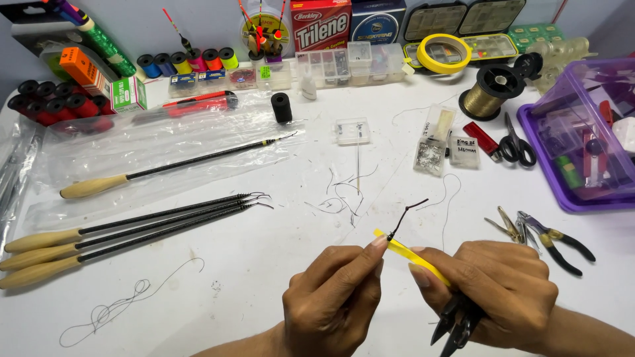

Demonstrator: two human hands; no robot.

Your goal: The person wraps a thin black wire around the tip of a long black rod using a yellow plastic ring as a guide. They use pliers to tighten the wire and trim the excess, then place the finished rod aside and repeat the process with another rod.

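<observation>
Pinched at its near end between thumb and forefinger of the left hand (331, 297): a yellow strip (413, 258), held low over the middle of the white desk (264, 264), just above its front edge. Gripped at the other end by the right hand (496, 291), fingers curled shut, with dark pliers (456, 327) tucked in the same palm, tips pointing down. Rising from the left fingertips, a thin black wire (403, 215), bent at the top.

By the look of it, fine fitting work, with wire and strip being joined or adjusted at the pinch. Called for in any further move: a steady two-handed hold, small turns of the fingertips, no slack on the strip, care with the pliers' points.

Bare desk directly under and ahead of both hands, apart from short line clippings (344, 195). To the left, well apart, three black rods with wooden handles (132, 228) and a loose tangle of line (119, 304). Near the right hand, two more pliers (555, 241) lying on the desk; beyond them a purple box (575, 139) at the right edge, with scissors (516, 145) beside it. Crowded along the far wall: spools, boxes, trays. Most open room toward the front left.
</observation>
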